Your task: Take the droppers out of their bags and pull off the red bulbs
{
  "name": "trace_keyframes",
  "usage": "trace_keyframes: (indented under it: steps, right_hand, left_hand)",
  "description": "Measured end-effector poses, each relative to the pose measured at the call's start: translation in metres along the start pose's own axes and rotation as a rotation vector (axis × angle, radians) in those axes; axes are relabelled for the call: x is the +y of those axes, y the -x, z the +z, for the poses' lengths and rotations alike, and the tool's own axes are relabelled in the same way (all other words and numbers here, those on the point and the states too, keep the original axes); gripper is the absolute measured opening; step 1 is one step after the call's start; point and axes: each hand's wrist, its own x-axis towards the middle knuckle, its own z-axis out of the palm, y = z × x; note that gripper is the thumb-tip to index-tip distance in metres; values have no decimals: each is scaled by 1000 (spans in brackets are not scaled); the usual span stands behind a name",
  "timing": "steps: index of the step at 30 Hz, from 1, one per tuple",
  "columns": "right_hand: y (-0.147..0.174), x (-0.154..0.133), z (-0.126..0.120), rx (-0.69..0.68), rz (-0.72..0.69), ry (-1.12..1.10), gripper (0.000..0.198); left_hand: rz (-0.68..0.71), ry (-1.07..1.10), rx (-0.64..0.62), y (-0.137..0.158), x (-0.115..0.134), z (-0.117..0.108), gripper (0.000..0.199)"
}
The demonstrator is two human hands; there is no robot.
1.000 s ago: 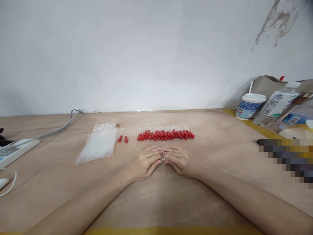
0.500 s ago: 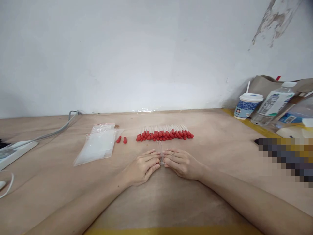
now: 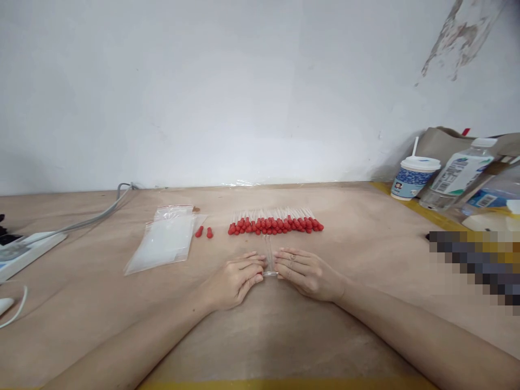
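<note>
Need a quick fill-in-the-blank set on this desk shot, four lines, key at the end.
1. The left hand and right hand are on either ____ of the clear slender pieces.
2. The row of bulbs beyond the hands is coloured ____.
3. The loose bulbs beside the plastic bags number ____.
4. A white ____ sticks up from the lidded cup.

Missing words: side; red; two; straw.
</note>
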Motion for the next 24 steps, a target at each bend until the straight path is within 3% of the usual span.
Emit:
trace_keyframes:
  steps: [3, 9, 13, 16, 20, 24]
  right_hand:
    - [9, 6, 0, -2, 84, -11, 23]
    - [15, 17, 7, -63, 420, 124, 23]
    - [7, 15, 11, -100, 483, 123, 32]
    - [0, 12, 12, -59, 552, 70, 23]
    - [-4, 10, 17, -28, 621, 63, 14]
    - [-4, 11, 21, -64, 605, 48, 14]
  left_hand:
    - [-44, 13, 61, 6, -5, -1, 21]
    - [-201, -87, 239, 6, -17, -3, 17]
    - [-432, -228, 399, 3, -41, -21, 27]
    - [-660, -292, 469, 10, -66, -43, 31]
    - [-900, -282, 461, 25, -92, -62, 39]
    - [-946, -338, 342, 35, -103, -60, 40]
